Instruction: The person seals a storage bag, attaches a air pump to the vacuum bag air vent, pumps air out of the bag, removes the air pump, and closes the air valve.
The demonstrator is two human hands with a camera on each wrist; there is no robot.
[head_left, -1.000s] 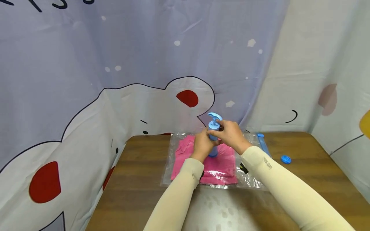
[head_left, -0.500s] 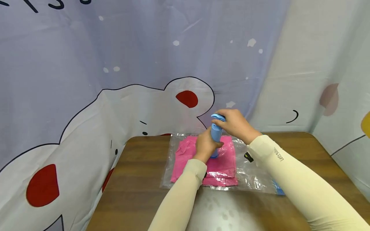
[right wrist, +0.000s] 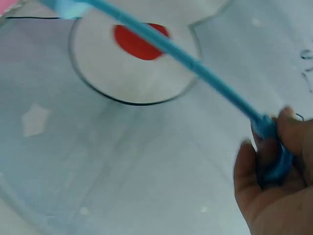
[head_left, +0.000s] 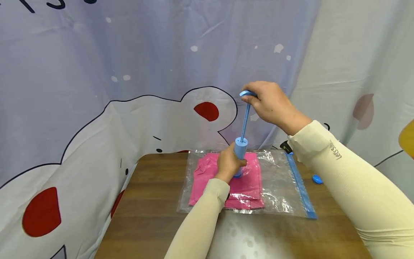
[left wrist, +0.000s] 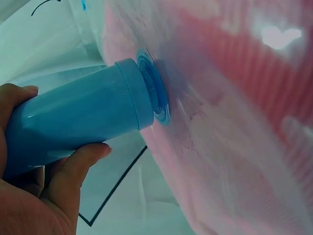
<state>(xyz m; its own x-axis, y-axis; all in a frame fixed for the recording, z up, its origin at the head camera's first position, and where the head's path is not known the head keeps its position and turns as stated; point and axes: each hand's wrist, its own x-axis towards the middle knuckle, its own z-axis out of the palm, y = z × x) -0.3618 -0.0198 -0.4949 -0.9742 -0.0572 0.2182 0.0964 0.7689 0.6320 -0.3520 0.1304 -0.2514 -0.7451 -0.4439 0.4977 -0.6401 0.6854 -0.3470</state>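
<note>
A blue hand pump (left wrist: 78, 112) stands on the valve (left wrist: 155, 88) of a transparent vacuum storage bag (head_left: 278, 180). Folded pink cloth (head_left: 249, 187) lies inside the bag. My left hand (head_left: 228, 162) grips the pump's barrel, thumb and fingers wrapped round it. High above, my right hand (head_left: 270, 100) holds the pump's curved handle (right wrist: 276, 164). The thin rod (head_left: 245, 122) is drawn far out of the barrel, leaning slightly right. In the left wrist view the pump's lower end meets the valve ring on the plastic.
A blue slider strip (head_left: 300, 187) runs along the bag's right edge. A round blue cap (head_left: 317, 179) lies on the wooden table (head_left: 155, 201) to its right. A printed curtain (head_left: 145, 122) hangs behind the table and at its sides.
My right hand has gone from the barrel's top to the handle, then risen, pulling the rod up out of the barrel. The left hand has kept its grip on the barrel.
</note>
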